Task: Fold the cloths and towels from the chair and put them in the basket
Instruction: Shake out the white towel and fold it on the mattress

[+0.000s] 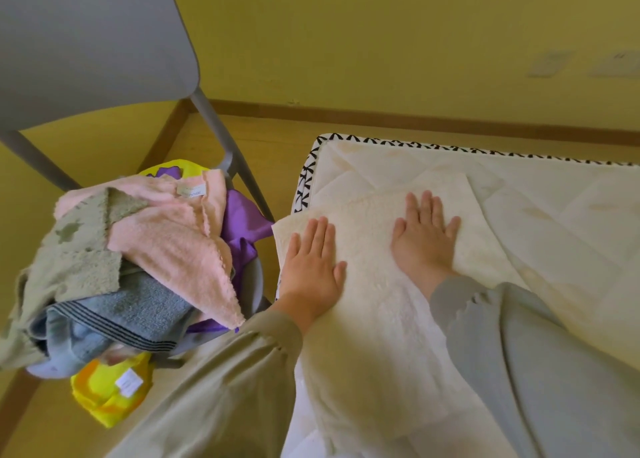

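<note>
Cream towel (pixel 367 284) flat under both hands (pixel 311 267).

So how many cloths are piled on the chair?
5 visible: pink towel on top, olive towel left, grey striped towel below, purple cloth right, yellow cloth at front. More may be hidden.

Both hands flat, fingers straight, on cream towel (pixel 374 284) spread on white mattress (pixel 554 215): left hand (pixel 311 267) near its left edge, right hand (pixel 426 236) further right. Grey chair (pixel 86 42) at left holds piled towels: pink (pixel 173 229), green (pixel 79 250), grey-blue (pixel 114 315), purple (pixel 242 225), yellow (pixel 107 395).
</note>
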